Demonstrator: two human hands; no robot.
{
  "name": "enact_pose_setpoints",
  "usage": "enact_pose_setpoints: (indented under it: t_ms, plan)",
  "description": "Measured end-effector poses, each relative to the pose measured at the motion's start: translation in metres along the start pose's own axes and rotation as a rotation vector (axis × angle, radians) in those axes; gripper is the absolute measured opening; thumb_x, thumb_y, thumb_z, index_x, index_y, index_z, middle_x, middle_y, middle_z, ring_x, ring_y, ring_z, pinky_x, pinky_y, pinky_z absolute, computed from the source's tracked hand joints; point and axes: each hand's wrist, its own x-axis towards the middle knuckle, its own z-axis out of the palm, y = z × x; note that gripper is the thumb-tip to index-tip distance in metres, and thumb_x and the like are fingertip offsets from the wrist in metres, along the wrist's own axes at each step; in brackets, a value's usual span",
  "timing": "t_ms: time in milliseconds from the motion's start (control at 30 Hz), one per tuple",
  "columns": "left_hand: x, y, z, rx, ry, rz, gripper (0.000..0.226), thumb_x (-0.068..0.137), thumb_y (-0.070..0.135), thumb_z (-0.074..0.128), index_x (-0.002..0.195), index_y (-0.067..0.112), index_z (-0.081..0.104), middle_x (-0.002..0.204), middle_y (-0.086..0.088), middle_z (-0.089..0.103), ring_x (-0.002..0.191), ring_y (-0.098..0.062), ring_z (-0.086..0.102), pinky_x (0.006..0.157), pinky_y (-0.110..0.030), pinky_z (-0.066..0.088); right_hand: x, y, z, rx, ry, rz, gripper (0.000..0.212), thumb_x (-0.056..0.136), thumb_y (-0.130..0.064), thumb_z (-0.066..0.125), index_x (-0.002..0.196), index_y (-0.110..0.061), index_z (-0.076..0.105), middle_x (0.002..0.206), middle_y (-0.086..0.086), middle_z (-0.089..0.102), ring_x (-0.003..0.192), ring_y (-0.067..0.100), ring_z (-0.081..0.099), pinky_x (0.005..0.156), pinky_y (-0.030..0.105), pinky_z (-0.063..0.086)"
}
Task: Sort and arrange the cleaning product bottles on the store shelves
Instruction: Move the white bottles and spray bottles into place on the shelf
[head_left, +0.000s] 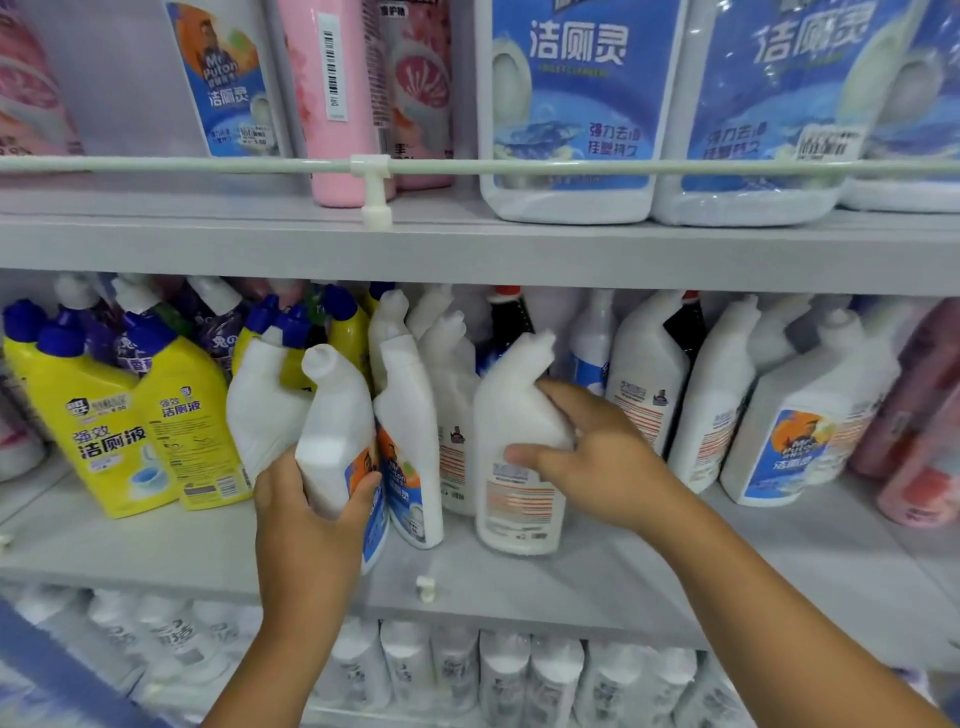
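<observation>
White angled-neck bottles fill the middle shelf (519, 577), where the left hand (311, 514) grips one bottle (335, 431) tilted rightward at the front edge while the right hand (597, 457) clasps an upright bottle (519, 441) just beside, label backward.

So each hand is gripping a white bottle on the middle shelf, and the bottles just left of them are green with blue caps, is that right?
Not quite. The bottles to the left are yellow with blue caps, not green, as the head view shows. The rest holds: the left hand grips a white bottle and the right hand grips another white bottle on the middle shelf.
</observation>
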Motion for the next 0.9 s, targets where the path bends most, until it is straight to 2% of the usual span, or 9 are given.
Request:
enact_pose_setpoints:
  t_ms: [100, 200, 333, 433, 533, 600, 733, 833, 900]
  plan:
    - [0.001, -0.001, 0.001, 0.0, 0.001, -0.008, 0.049, 0.079, 0.032, 0.086, 0.111, 0.016, 0.051, 0.11, -0.005, 0.051, 0.099, -0.022, 0.05, 0.079, -0.042, 0.047, -0.001, -0.012, 0.022, -0.007, -0.027, -0.043, 0.067, 0.084, -0.039, 0.08, 0.143, -0.035, 0.05, 0.125, -0.021, 0.052, 0.116, 0.004, 0.051, 0.099, 0.018, 0.039]
    - [0.0, 0.0, 0.002, 0.001, 0.003, 0.002, 0.047, 0.079, 0.031, 0.086, 0.105, 0.016, 0.049, 0.104, -0.004, 0.048, 0.094, -0.021, 0.048, 0.076, -0.042, 0.045, 0.002, -0.013, 0.042, -0.014, -0.042, -0.073, 0.074, 0.085, -0.042, 0.078, 0.15, -0.032, 0.043, 0.146, -0.013, 0.049, 0.131, 0.009, 0.047, 0.108, 0.021, 0.036]
    - [0.003, -0.007, 0.001, -0.057, -0.05, -0.057, 0.049, 0.08, 0.03, 0.085, 0.116, 0.016, 0.054, 0.113, -0.007, 0.053, 0.107, -0.028, 0.055, 0.088, -0.05, 0.052, -0.001, 0.004, 0.037, 0.124, -0.075, -0.059, 0.07, 0.081, -0.043, 0.082, 0.143, -0.041, 0.049, 0.133, -0.02, 0.055, 0.113, 0.003, 0.058, 0.101, 0.028, 0.051]
    - [-0.009, -0.002, -0.009, -0.146, 0.021, -0.032, 0.055, 0.079, 0.035, 0.084, 0.125, 0.019, 0.058, 0.124, -0.004, 0.055, 0.112, -0.029, 0.061, 0.097, -0.048, 0.054, 0.01, 0.028, 0.007, 0.22, 0.222, 0.015, 0.056, 0.083, -0.036, 0.082, 0.134, -0.029, 0.06, 0.124, -0.013, 0.058, 0.105, 0.001, 0.063, 0.091, 0.021, 0.053]
    - [-0.042, 0.031, -0.016, -0.215, 0.166, 0.149, 0.047, 0.084, 0.037, 0.08, 0.123, 0.024, 0.056, 0.117, 0.016, 0.045, 0.1, -0.033, 0.06, 0.095, -0.033, 0.049, 0.034, 0.05, -0.034, 0.158, 0.562, 0.061, 0.049, 0.089, -0.025, 0.077, 0.133, -0.011, 0.059, 0.125, 0.001, 0.061, 0.111, 0.019, 0.063, 0.092, 0.025, 0.051]
    - [-0.061, 0.062, -0.012, -0.312, 0.077, 0.254, 0.032, 0.087, 0.038, 0.074, 0.111, 0.037, 0.052, 0.11, 0.014, 0.053, 0.094, -0.026, 0.061, 0.091, -0.026, 0.048, 0.045, 0.059, -0.047, 0.043, 0.614, 0.068, 0.052, 0.091, -0.021, 0.075, 0.135, -0.002, 0.055, 0.131, 0.012, 0.059, 0.118, 0.027, 0.059, 0.1, 0.026, 0.044]
    - [-0.074, 0.121, 0.021, -0.382, -0.319, 0.227, 0.018, 0.091, 0.041, 0.072, 0.104, 0.037, 0.059, 0.11, 0.019, 0.064, 0.107, -0.004, 0.064, 0.088, -0.013, 0.048, 0.064, 0.064, -0.044, -0.305, 0.54, 0.062, 0.067, 0.094, -0.023, 0.069, 0.144, 0.009, 0.039, 0.146, 0.026, 0.044, 0.138, 0.037, 0.04, 0.112, 0.028, 0.027]
    - [-0.058, 0.167, 0.068, -0.531, -0.42, -0.003, 0.02, 0.093, 0.027, 0.072, 0.111, 0.028, 0.063, 0.113, 0.017, 0.066, 0.107, 0.003, 0.063, 0.091, -0.016, 0.051, 0.079, 0.065, -0.04, -0.382, 0.492, 0.145, 0.087, 0.097, -0.033, 0.064, 0.156, 0.008, 0.014, 0.16, 0.024, 0.027, 0.149, 0.035, 0.026, 0.121, 0.033, 0.016]
    - [-0.03, 0.181, 0.116, -0.581, -0.388, -0.203, 0.016, 0.095, 0.022, 0.067, 0.109, 0.014, 0.063, 0.105, 0.004, 0.067, 0.097, -0.011, 0.065, 0.084, -0.026, 0.052, 0.087, 0.066, -0.038, -0.384, 0.528, 0.199, 0.089, 0.096, -0.034, 0.063, 0.156, 0.007, 0.011, 0.158, 0.021, 0.028, 0.146, 0.032, 0.029, 0.119, 0.03, 0.018]
